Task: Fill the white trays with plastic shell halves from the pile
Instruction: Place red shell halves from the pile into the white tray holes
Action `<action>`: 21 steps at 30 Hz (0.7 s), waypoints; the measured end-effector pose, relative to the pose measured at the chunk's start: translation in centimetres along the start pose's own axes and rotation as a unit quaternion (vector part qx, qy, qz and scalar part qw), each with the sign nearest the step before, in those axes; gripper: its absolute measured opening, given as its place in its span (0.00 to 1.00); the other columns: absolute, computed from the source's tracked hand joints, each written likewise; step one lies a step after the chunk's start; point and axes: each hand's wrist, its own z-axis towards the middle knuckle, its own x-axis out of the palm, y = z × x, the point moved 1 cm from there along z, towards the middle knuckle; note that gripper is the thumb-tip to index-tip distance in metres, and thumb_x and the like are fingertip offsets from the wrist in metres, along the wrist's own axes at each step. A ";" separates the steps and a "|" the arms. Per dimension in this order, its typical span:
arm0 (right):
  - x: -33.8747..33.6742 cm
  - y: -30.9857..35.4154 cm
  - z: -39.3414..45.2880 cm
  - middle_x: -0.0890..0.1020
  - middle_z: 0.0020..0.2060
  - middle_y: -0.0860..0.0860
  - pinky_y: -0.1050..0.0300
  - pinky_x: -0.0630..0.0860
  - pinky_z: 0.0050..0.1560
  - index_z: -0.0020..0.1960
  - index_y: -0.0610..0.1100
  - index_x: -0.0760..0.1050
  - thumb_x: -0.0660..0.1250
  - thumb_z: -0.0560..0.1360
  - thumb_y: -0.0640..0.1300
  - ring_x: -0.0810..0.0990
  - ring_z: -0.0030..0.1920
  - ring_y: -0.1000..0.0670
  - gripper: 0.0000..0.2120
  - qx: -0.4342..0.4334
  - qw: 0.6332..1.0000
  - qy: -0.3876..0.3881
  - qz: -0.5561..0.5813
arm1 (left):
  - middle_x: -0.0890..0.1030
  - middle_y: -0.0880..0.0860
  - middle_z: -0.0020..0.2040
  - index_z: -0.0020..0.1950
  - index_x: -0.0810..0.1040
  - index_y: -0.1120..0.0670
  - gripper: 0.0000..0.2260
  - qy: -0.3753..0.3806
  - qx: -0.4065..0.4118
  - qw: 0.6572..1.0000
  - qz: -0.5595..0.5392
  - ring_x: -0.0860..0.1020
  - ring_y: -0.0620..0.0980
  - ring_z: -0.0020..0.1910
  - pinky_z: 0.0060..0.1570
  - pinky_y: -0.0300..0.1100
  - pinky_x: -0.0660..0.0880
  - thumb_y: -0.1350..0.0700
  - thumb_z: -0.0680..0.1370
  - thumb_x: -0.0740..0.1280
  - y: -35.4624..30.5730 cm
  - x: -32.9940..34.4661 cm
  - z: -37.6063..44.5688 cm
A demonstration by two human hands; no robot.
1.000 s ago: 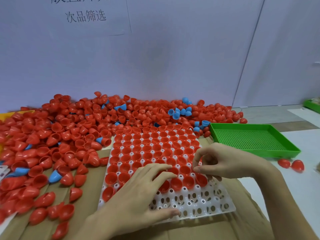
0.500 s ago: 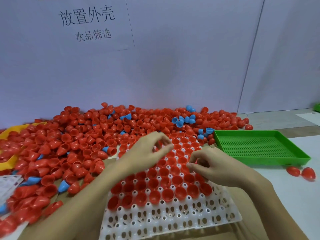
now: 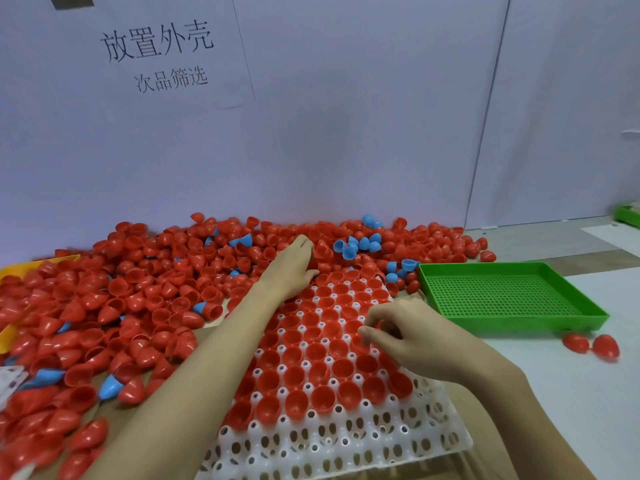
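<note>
At centre frame, a white tray [image 3: 346, 441] lies on the surface, most cells filled with red shell halves [image 3: 315, 351] sitting open side up; the nearest rows at the bottom edge show bare white cells. Left hand [image 3: 294, 268] reaches over the tray's far edge into the pile [image 3: 138, 289] of red halves, which spreads across the left and upper middle of the frame against the wall. Its fingers point away and curl down among the shells; cannot tell whether they hold one. Right hand [image 3: 408, 334] hovers over the tray's right-centre cells, fingers [image 3: 367, 330] bent, tips drawn close together; what they pinch, if anything, is hidden. A few blue shell halves [image 3: 360, 244] are mixed into the pile. Right of the tray: green perforated tray [image 3: 502, 299], with two loose red shells [image 3: 592, 344] just beside its near right corner. Upper left: paper sign [image 3: 156, 57] on the wall.
</note>
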 end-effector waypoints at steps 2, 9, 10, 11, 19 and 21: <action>0.0 0.0 -0.1 0.77 0.32 0.75 0.68 0.73 0.36 0.47 0.50 0.83 0.65 0.85 0.52 0.78 0.34 0.65 0.11 0.003 1.000 0.004 0.003 | 0.74 0.52 0.56 0.55 0.74 0.58 0.11 -0.034 -0.011 0.999 -0.019 0.78 0.52 0.51 0.54 0.47 0.78 0.57 0.79 0.75 -0.1 -0.1 -0.3; -0.2 -0.3 -0.1 0.79 0.28 0.57 0.62 0.69 0.31 0.46 0.53 0.82 0.66 0.84 0.51 0.75 0.28 0.56 0.10 0.022 0.999 -0.036 0.006 | 0.82 0.48 0.53 0.58 0.79 0.55 0.11 -0.147 0.011 0.974 -0.170 0.81 0.43 0.51 0.56 0.39 0.80 0.60 0.77 0.75 -2.0 -2.6 -4.6; -0.2 -0.3 0.0 0.80 0.29 0.57 0.62 0.70 0.31 0.48 0.54 0.81 0.66 0.84 0.51 0.76 0.29 0.56 0.08 0.023 0.998 -0.051 0.008 | 0.82 0.46 0.52 0.58 0.80 0.54 0.11 -0.154 0.020 0.968 -0.196 0.82 0.42 0.51 0.55 0.35 0.80 0.61 0.77 0.75 -2.5 -3.0 -5.9; -0.2 -0.3 0.0 0.81 0.31 0.57 0.61 0.72 0.32 0.50 0.55 0.80 0.66 0.84 0.50 0.77 0.30 0.55 0.05 0.027 0.997 -0.072 0.014 | 0.83 0.44 0.52 0.57 0.80 0.53 0.11 -0.158 0.026 0.962 -0.222 0.82 0.40 0.52 0.55 0.32 0.78 0.61 0.77 0.76 -3.0 -3.4 -7.5; 0.6 2.6 0.1 0.81 0.58 0.65 0.55 0.85 0.51 0.76 0.62 0.69 0.75 0.78 0.51 0.86 0.55 0.56 0.29 -0.031 0.969 -0.086 0.230 | 0.85 0.43 0.56 0.62 0.83 0.48 0.12 -0.112 0.016 0.916 -0.385 0.83 0.45 0.58 0.57 0.33 0.78 0.59 0.80 0.74 -5.6 -6.3 -18.0; 1.0 3.6 0.1 0.86 0.55 0.58 0.56 0.85 0.49 0.68 0.54 0.79 0.74 0.78 0.50 0.87 0.53 0.53 0.19 -0.048 0.959 -0.062 0.271 | 0.86 0.44 0.55 0.61 0.84 0.49 0.10 -0.111 0.002 0.903 -0.416 0.84 0.47 0.59 0.57 0.34 0.78 0.58 0.81 0.72 -5.9 -6.5 -19.2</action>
